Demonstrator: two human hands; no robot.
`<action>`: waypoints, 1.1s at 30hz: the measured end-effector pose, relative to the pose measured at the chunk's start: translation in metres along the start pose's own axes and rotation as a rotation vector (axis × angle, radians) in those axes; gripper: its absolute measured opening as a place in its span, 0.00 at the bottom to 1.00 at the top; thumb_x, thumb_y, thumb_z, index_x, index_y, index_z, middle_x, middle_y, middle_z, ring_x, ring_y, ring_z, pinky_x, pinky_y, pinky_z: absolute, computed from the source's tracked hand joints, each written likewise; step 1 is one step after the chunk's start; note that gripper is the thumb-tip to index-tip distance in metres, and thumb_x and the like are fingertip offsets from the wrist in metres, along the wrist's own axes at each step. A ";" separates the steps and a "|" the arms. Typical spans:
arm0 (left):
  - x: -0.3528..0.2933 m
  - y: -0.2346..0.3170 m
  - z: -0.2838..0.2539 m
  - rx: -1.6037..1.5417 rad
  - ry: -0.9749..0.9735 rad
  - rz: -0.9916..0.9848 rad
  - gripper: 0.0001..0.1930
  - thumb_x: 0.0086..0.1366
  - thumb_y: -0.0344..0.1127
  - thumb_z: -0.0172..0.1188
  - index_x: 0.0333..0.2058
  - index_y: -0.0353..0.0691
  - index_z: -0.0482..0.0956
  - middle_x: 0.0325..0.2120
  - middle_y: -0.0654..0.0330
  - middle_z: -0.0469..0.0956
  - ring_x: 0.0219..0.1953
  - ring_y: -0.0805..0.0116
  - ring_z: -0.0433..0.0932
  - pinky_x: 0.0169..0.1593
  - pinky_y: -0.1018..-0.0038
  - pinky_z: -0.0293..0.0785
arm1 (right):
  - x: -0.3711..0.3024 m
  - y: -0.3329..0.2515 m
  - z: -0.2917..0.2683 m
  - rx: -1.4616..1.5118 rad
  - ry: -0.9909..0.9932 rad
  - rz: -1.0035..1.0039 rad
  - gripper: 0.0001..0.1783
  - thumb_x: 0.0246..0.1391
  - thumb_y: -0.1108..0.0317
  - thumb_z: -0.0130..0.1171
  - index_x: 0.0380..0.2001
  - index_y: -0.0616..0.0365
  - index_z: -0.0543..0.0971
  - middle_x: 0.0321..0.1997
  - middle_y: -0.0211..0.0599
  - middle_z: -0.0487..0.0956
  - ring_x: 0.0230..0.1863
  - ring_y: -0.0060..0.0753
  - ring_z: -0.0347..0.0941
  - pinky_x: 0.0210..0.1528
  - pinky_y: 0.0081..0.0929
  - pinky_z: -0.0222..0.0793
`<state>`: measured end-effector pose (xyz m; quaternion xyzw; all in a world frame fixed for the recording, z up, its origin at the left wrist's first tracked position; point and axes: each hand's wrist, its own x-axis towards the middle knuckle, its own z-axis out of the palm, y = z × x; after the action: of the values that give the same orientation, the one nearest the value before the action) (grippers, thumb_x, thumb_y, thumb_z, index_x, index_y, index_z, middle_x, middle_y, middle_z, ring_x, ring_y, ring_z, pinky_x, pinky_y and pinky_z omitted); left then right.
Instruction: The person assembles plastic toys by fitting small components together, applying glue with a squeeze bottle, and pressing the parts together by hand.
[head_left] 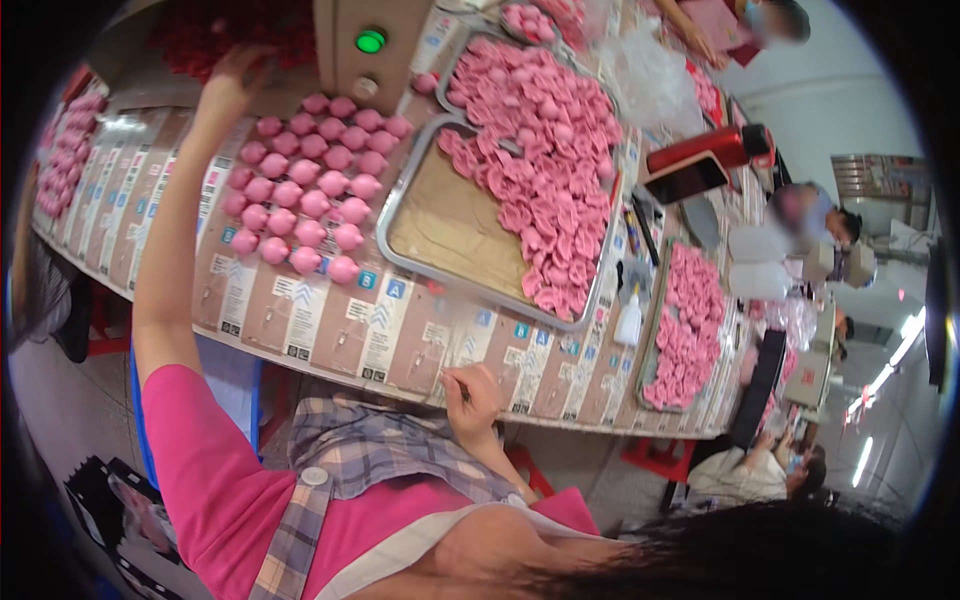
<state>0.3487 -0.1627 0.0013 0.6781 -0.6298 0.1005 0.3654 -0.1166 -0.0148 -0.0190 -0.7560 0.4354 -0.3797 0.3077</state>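
Note:
My left arm stretches to the far left, where my left hand (243, 78) reaches over a dark red heap of small pieces (190, 38) beside a beige machine housing. Its fingers look loosely spread; the tips are in shadow. At the table's near edge my right hand (472, 398) is closed, thumb against curled fingers, and whatever it may hold cannot be made out. Several round pink pieces with small tips (315, 203) stand in rows between my left arm and a metal tray (402, 232). Ruffled pink petal-like pieces (540, 150) cover the tray's right side.
A green lamp (370, 41) glows on the housing (345, 75). Rightward are a second tray of pink pieces (688, 325), a white squeeze bottle (629, 320), a phone (686, 180) and a red flask (705, 150). More round pink pieces (70, 150) stand far left. Other people sit along the table.

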 end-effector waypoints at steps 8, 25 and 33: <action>-0.031 -0.005 -0.021 0.174 -0.066 0.057 0.13 0.44 0.31 0.52 0.32 0.38 0.75 0.31 0.51 0.73 0.35 0.53 0.71 0.40 0.66 0.67 | 0.005 -0.013 0.008 0.056 -0.133 0.124 0.10 0.39 0.76 0.56 0.30 0.61 0.75 0.27 0.37 0.72 0.25 0.29 0.67 0.27 0.22 0.64; -0.086 0.118 -0.125 -0.184 0.002 -0.071 0.08 0.50 0.33 0.55 0.31 0.42 0.74 0.34 0.60 0.70 0.42 0.61 0.67 0.47 0.69 0.63 | 0.089 0.008 0.010 -0.372 -0.533 -0.285 0.17 0.39 0.72 0.55 0.37 0.57 0.72 0.31 0.43 0.69 0.31 0.43 0.67 0.31 0.34 0.64; -0.099 0.142 -0.137 -0.204 -0.023 0.012 0.07 0.51 0.33 0.55 0.31 0.42 0.74 0.33 0.60 0.71 0.41 0.61 0.68 0.46 0.70 0.63 | 0.067 -0.004 0.020 -0.554 -0.325 -0.688 0.13 0.40 0.77 0.46 0.34 0.64 0.71 0.32 0.44 0.69 0.32 0.43 0.68 0.32 0.33 0.64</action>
<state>0.2434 0.0089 0.0921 0.6346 -0.6451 0.0303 0.4245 -0.0752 -0.0701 -0.0056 -0.9597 0.1905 -0.2059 0.0147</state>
